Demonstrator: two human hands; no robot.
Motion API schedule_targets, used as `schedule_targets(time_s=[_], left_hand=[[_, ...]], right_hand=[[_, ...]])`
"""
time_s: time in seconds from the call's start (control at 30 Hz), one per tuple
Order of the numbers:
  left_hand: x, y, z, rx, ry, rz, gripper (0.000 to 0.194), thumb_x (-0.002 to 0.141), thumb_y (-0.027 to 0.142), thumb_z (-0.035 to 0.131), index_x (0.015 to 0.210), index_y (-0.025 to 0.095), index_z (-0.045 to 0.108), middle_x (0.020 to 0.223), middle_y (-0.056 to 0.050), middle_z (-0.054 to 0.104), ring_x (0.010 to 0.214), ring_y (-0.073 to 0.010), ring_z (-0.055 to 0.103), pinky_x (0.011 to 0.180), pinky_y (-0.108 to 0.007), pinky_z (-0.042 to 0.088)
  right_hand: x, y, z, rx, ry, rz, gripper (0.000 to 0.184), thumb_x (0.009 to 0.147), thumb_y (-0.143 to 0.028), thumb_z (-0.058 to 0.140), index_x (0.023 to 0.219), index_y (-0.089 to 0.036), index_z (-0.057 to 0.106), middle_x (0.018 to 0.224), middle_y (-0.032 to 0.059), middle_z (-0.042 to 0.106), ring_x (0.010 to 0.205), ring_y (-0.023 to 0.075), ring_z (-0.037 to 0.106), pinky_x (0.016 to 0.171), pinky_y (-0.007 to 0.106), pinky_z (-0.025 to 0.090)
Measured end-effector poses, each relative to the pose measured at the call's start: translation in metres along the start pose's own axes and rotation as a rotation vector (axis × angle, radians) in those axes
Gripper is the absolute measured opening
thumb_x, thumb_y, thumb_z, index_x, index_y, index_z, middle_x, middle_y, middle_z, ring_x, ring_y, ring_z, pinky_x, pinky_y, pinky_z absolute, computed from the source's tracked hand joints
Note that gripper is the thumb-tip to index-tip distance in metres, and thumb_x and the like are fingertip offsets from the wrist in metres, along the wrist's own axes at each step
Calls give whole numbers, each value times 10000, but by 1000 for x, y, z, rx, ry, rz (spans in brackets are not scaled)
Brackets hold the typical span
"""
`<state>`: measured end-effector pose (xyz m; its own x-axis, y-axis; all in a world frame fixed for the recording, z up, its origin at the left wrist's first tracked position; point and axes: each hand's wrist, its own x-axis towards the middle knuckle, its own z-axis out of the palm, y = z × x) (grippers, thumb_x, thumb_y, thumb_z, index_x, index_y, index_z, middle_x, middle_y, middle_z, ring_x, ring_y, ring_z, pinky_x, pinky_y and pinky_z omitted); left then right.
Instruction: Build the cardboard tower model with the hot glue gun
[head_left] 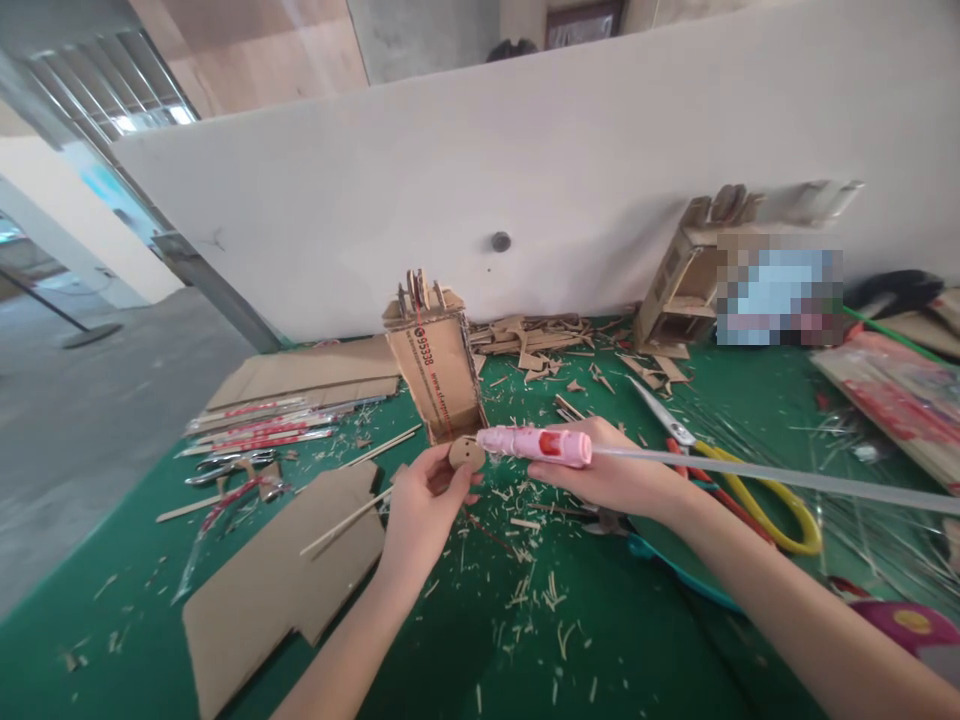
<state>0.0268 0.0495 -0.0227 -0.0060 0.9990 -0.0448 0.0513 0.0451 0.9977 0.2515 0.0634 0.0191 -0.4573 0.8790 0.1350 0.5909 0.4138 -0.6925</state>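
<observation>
Above the middle of the green tabletop (442,650), we find both hands at work close together. Our left hand (427,490) pinches a small cardboard disc (465,456), marked with dark spots, between thumb and fingers; our right hand (607,475) is wrapped round a pink glue gun (532,445), a long translucent glue stick (787,482) trailing from its rear toward the right edge. The nozzle points at the disc's rim; whether they touch, we cannot tell. Just beyond the hands we note a printed cardboard box (439,370) standing upright, with small cardboard pieces raised on its top. Pale shavings (553,592) litter the surface round about. Left of the hands, toward the near left corner, lies a flat cardboard sheet (285,580), a thin wooden stick (341,525) across it. Under and beside our right forearm we count scissors (679,430) with yellow and red handles and a teal-handled tool (675,567). Along the far edge, below a white partition (360,200), cardboard scraps (532,338) are heaped; toward the far right corner, a second cardboard structure (664,290) leans in our view.
</observation>
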Motion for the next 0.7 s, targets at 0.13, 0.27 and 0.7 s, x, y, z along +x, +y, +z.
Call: schedule_targets(time_s=[0.13, 0.27, 0.7], left_hand=[[-1, 2, -5, 29, 15, 42, 358, 780, 310, 659, 1099, 155, 611, 967, -74, 721, 815, -190, 701, 641, -281, 599], [-2, 2, -7, 28, 16, 57, 358, 785, 319, 660, 1108, 172, 617, 970, -64, 721, 828, -190, 699, 646, -283, 605], [-6, 6, -4, 73, 37, 88, 337, 794, 321, 651, 1100, 182, 628, 965, -57, 725, 833, -196, 704, 680, -301, 614]], right_hand=[[2, -4, 3, -45, -20, 59, 317, 826, -396, 597, 633, -204, 436, 551, -60, 455, 489, 81, 386, 461, 237, 269], [2, -3, 5, -30, -41, 65, 300, 831, -395, 590, 646, -206, 449, 563, -58, 476, 494, 81, 406, 465, 235, 279], [2, -4, 9, -51, -61, 109, 325, 820, -464, 591, 661, -199, 491, 576, -43, 510, 504, 88, 419, 465, 239, 290]])
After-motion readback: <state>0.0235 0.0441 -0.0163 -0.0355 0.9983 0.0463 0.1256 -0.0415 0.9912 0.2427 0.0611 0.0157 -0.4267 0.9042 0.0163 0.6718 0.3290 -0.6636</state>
